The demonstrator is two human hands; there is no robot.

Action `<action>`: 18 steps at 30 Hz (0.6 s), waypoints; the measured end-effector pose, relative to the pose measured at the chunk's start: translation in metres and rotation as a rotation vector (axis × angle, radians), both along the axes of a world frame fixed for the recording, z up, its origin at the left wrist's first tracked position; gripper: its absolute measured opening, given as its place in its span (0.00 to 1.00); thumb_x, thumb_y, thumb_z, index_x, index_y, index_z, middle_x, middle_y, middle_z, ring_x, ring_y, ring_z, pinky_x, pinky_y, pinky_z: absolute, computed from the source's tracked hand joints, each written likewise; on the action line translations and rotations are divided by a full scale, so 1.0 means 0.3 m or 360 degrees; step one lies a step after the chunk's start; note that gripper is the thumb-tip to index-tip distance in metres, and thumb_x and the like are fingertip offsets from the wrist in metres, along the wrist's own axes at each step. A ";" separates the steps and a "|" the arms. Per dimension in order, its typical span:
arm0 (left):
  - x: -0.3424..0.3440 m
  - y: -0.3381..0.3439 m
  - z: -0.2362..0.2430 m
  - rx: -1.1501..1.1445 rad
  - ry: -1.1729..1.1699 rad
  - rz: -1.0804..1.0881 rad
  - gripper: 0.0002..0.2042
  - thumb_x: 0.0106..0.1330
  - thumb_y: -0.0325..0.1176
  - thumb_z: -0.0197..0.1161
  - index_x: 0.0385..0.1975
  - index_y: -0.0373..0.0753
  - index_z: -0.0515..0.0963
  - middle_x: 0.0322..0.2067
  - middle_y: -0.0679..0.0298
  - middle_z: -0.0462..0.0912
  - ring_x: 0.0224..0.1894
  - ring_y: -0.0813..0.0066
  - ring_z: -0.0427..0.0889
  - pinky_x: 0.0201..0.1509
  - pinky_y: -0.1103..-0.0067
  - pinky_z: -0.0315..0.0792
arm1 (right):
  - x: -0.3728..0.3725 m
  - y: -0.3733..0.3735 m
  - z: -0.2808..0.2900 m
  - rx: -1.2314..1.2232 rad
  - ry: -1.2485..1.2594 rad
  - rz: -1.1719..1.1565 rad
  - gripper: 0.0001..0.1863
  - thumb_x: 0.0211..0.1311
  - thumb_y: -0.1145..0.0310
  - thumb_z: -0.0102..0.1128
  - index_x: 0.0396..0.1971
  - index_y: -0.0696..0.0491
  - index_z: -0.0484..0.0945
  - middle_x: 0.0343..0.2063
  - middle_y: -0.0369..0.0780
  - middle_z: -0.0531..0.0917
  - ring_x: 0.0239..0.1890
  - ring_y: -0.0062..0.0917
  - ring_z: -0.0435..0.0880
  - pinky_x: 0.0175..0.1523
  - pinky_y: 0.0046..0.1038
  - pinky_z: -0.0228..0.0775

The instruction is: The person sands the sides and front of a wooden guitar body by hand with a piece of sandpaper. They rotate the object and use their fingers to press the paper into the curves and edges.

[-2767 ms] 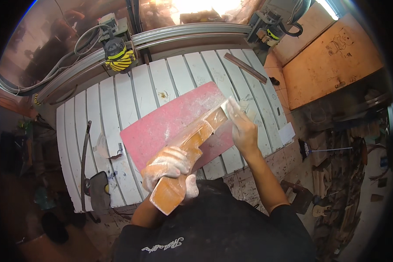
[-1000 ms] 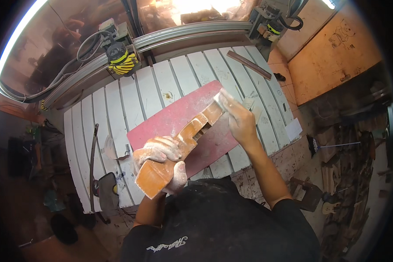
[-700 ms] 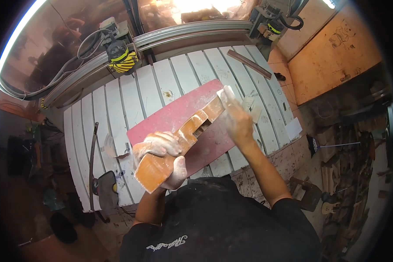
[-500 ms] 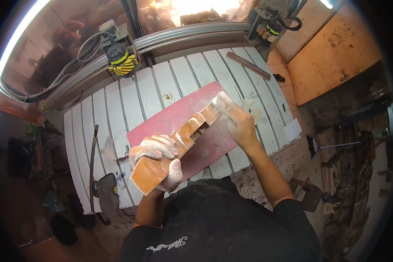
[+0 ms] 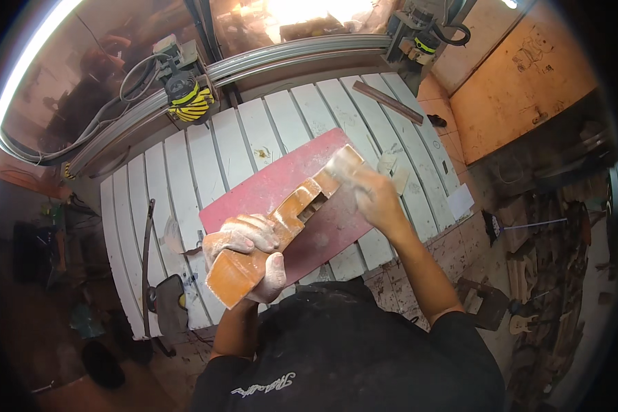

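My left hand (image 5: 248, 240), coated in pale dust, wraps round the near part of a long orange-brown wooden piece (image 5: 290, 206). The thumb lies on the near side, fingers over the top. Its broad squared end points toward me at lower left, and a rectangular cut-out opens midway along it. White dust clings to its edges. At the narrow far end, my right hand (image 5: 374, 189) lies over the wood, its fingers smeared by motion. Whether anything is under those fingers cannot be seen. Beneath the wood, a red rectangular board (image 5: 244, 189) lies on the slatted white table (image 5: 185, 165).
A metal rail (image 5: 288, 55) spans the back, carrying a machine head (image 5: 185, 93) at left and another (image 5: 422, 48) at right. A dark strip (image 5: 388, 101) lies at the table's far right. A long dark bar (image 5: 147, 268) and a sander-like tool (image 5: 169, 302) are at left.
My right hand has slid slightly back along the wood toward me, leaving more of the far tip showing. The left hand and the wooden piece stay nearly in place.
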State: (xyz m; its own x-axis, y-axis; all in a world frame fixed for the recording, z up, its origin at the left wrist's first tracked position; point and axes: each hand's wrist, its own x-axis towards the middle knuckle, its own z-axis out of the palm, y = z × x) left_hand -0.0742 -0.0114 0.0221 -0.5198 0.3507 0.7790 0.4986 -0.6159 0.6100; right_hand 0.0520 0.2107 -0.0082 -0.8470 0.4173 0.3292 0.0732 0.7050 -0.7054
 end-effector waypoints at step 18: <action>0.000 0.001 0.017 -0.0113 -0.0042 0.0049 0.20 0.61 0.26 0.65 0.45 0.44 0.60 0.32 0.62 0.74 0.32 0.71 0.77 0.47 0.63 0.78 | 0.012 -0.004 -0.025 0.0230 -0.0094 -0.0220 0.30 0.59 0.85 0.47 0.63 0.58 0.80 0.65 0.49 0.79 0.69 0.38 0.78 0.72 0.32 0.70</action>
